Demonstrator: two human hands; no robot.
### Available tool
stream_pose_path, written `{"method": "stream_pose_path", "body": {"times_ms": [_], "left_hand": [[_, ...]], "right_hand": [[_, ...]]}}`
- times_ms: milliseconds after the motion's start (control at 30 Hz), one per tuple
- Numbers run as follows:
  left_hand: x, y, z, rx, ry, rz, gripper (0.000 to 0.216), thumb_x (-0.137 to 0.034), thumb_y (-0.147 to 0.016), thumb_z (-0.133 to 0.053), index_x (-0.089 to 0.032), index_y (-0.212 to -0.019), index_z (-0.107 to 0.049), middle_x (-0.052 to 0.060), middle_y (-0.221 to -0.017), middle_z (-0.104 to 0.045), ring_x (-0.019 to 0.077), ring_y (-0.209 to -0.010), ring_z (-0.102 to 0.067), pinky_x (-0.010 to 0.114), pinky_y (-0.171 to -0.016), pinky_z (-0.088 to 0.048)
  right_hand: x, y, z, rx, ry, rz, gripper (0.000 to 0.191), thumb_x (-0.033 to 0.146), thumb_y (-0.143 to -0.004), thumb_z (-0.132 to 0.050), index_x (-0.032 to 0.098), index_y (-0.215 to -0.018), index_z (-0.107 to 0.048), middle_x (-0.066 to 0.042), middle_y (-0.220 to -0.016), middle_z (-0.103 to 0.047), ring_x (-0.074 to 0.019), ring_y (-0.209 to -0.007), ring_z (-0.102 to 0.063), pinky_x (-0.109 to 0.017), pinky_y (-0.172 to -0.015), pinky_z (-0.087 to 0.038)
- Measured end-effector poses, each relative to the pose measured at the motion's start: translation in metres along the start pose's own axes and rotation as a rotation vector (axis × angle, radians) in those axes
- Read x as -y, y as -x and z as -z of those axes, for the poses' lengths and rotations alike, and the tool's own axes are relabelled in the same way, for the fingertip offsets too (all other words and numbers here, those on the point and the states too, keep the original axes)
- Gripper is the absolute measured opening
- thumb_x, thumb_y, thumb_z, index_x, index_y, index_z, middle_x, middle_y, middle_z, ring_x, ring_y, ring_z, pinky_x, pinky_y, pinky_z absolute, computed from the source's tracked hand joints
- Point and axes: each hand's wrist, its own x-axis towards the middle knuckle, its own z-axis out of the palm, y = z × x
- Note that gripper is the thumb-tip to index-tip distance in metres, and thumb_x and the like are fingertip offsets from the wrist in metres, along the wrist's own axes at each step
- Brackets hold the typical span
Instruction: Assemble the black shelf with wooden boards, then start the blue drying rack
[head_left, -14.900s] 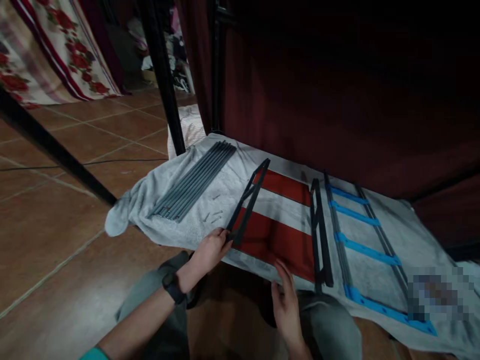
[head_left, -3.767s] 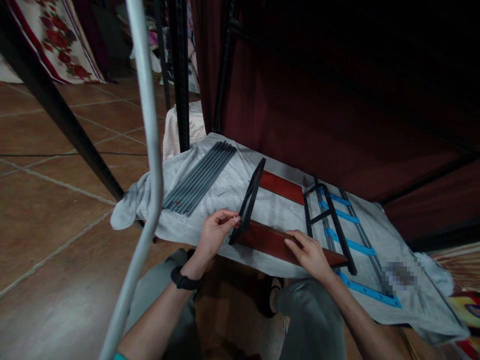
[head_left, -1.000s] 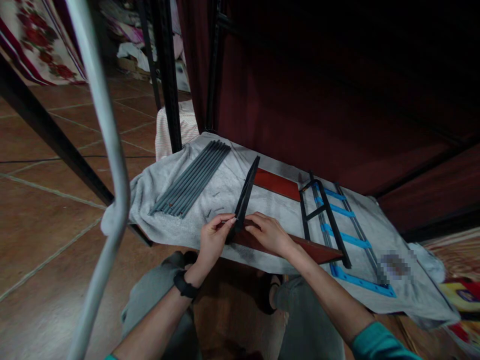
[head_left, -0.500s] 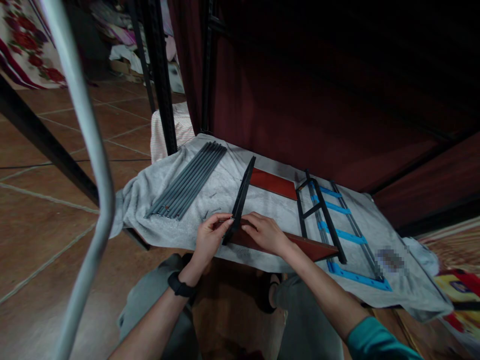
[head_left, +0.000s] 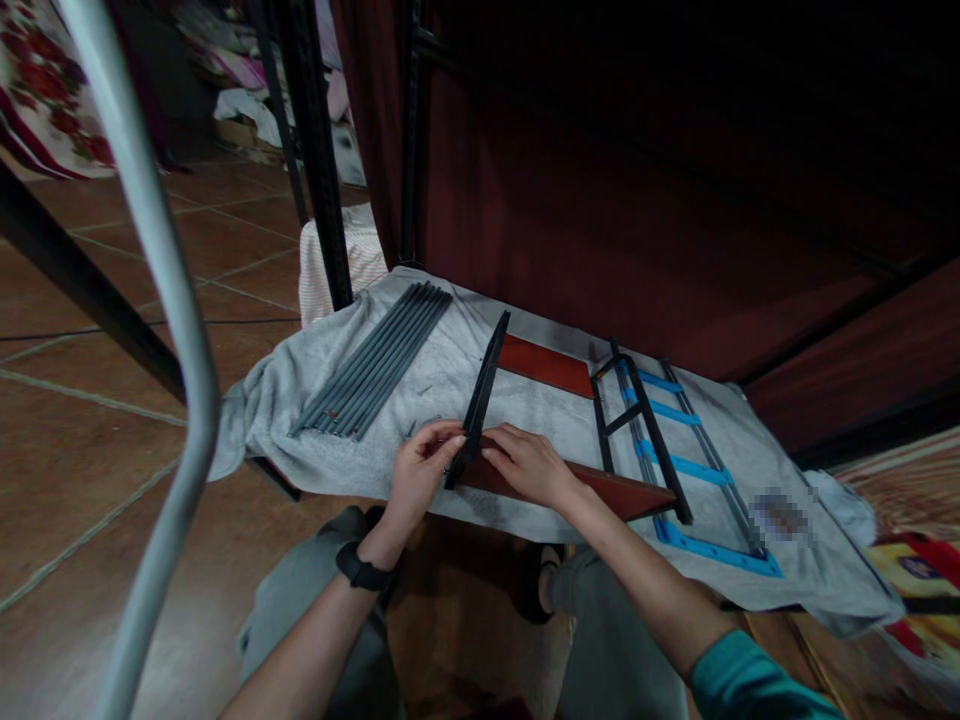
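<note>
A black metal side frame [head_left: 486,385] stands on edge between my two hands, joined to a reddish-brown board [head_left: 592,485] near its lower end. My left hand [head_left: 424,460], with a dark band on the wrist, pinches thumb and forefinger together at the frame's left face. What lies between those fingertips is too small to make out. From the other side my right hand [head_left: 529,462] has its bent fingers and thumb on the frame, just above the board. A second board [head_left: 547,367] spans the far side to another black frame [head_left: 637,420].
Several grey tubes [head_left: 375,360] lie side by side on the grey blanket [head_left: 277,400]. Further right lies a rack with blue strips [head_left: 690,467]. A pale bent pole [head_left: 187,350] crosses the left foreground. Dark uprights [head_left: 315,150] and a maroon curtain [head_left: 600,220] stand behind.
My hands stay at the same joint, with only slight finger movement at the left fingertips. The pale pole appears a little further left as the view shifts slightly.
</note>
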Motion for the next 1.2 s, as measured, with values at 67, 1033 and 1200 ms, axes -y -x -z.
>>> {"method": "stream_pose_path", "body": {"times_ms": [67,1033,1200], "left_hand": [[0.004,-0.001,0.000,-0.017,-0.006,0.010,0.020,-0.035,-0.075,-0.074,-0.019,-0.087,-0.072,0.002,-0.078,-0.070,0.0158,-0.074,-0.063,0.028,-0.071,-0.052],[0.004,0.000,0.002,0.059,0.001,0.053,0.022,-0.035,-0.076,-0.074,-0.018,-0.090,-0.074,0.003,-0.083,-0.070,0.0151,-0.076,-0.062,0.027,-0.073,-0.049],[0.005,-0.001,0.000,0.027,0.049,0.084,0.026,-0.034,-0.075,-0.075,-0.020,-0.096,-0.073,0.001,-0.084,-0.068,0.0132,-0.074,-0.060,0.025,-0.071,-0.048]], "right_hand": [[0.000,0.000,0.000,0.003,0.003,-0.001,0.031,0.032,-0.100,-0.041,0.026,-0.125,-0.057,-0.004,-0.118,-0.066,-0.0174,-0.107,-0.062,-0.030,-0.088,-0.047],[-0.014,0.032,-0.016,-0.286,0.219,-0.022,0.030,0.037,-0.099,-0.045,0.019,-0.117,-0.060,-0.009,-0.103,-0.069,-0.0225,-0.094,-0.064,-0.036,-0.087,-0.046],[-0.015,0.035,-0.017,-0.299,0.220,-0.006,0.027,0.034,-0.099,-0.046,0.019,-0.115,-0.061,-0.008,-0.103,-0.070,-0.0217,-0.093,-0.064,-0.035,-0.085,-0.046]]}}
